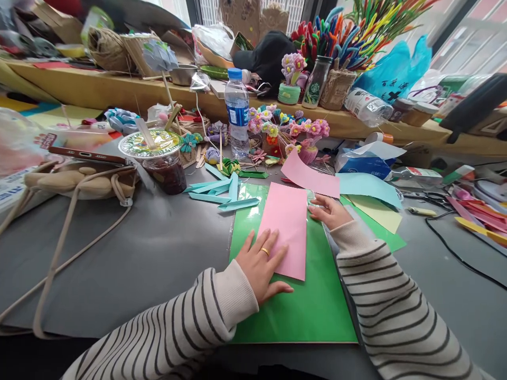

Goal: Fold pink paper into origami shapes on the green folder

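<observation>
A pink rectangle of paper (pixel 285 227) lies on a green pack of paper (pixel 301 316) in a clear, shiny plastic sleeve. My left hand (pixel 259 264) rests on the lower left of the pink paper, fingers spread and flat, with a gold ring on one finger. Just beyond the pink paper's upper right edge, my right hand (pixel 328 211) lies on the sleeve with its fingers bent loosely and slightly apart; nothing shows in it. Folded light blue paper strips (pixel 216 190) are heaped at the upper left of the pack.
Behind the pack lie a curved pink strip (pixel 311 177) and a light blue sheet (pixel 370 188). An iced drink cup (pixel 164 163), a water bottle (pixel 237 116) and a beige bag (pixel 79 184) stand to the left. Scissors (pixel 430 198) and a black cable (pixel 455 256) are at right.
</observation>
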Motion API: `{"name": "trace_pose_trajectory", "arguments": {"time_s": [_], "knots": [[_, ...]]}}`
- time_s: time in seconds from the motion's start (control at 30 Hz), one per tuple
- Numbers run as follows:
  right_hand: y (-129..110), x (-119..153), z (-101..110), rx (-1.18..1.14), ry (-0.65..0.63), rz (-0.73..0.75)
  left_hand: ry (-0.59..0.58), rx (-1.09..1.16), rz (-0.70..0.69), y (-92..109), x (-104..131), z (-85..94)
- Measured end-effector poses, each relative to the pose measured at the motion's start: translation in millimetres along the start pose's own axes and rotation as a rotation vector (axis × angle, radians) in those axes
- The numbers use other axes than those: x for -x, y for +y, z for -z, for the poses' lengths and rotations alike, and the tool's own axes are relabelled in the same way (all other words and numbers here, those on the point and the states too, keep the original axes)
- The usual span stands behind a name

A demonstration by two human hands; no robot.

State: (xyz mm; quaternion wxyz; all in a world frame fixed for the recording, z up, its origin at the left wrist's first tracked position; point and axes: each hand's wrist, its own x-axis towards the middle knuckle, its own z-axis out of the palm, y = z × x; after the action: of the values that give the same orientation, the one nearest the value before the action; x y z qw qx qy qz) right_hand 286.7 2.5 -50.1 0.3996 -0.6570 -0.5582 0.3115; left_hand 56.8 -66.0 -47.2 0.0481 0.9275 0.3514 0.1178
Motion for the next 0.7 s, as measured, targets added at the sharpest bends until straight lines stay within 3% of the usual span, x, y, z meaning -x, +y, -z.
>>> {"name": "trace_pose_trajectory", "arguments": {"time_s": [0.13, 0.23, 0.3, 0.43, 0.57, 0.7], "knots": [[-4, 9, -6, -0.305, -0.039, -0.166, -0.027, 0.119, -0.080, 7, 4, 3.6], [-10, 13, -5, -0.429, -0.074, -0.194, 0.014, 0.328, -0.111, -7, 0, 14.1], [-15, 17, -4, -0.469, -0.067, -0.172, 0.119, 0.483, -0.040, -23, -11, 23.0], [-25, 26, -5, -0.495, -0.048, -0.073, 0.298, 0.855, 0.290, -48, -42, 34.4], [-28, 30, -8, -0.463, -0.056, -0.037, 0.301, 1.173, 0.428, -53, -62, 30.8], [-27, 30, -10, -0.467, -0.042, -0.041, 0.288, 1.386, 0.530, -50, -64, 25.5]]}}
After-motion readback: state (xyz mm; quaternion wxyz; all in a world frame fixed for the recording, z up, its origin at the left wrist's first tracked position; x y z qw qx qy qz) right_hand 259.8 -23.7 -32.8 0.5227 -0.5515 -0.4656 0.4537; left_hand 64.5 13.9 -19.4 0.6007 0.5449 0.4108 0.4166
